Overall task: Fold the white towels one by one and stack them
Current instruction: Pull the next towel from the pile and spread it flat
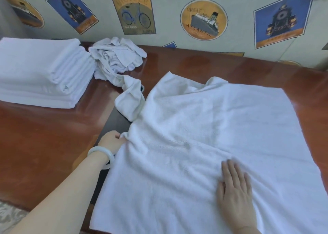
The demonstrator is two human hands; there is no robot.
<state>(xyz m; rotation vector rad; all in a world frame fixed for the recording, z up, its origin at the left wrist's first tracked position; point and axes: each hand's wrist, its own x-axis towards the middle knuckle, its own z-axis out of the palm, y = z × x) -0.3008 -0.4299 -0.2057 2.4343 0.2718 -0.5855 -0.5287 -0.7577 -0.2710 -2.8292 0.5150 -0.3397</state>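
Observation:
A large white towel (204, 127) lies spread over the right half of the brown table (44, 136), wrinkled along its left and far edges. My left hand (111, 140), a pale bangle on its wrist, pinches the towel's left edge. My right hand (234, 189) lies flat on the towel near the front, fingers straight and pressing the cloth down. A stack of folded white towels (40, 72) sits at the far left. Beside it, a crumpled heap of unfolded white towels (117, 59) trails one end toward the spread towel.
The wall behind the table carries printed poster pictures (134, 13) of a bicycle, ships and clocks. A dark strip (115, 122) runs down the tabletop under the towel's left edge. The table's front edge shows at the lower left, above patterned flooring (8, 216).

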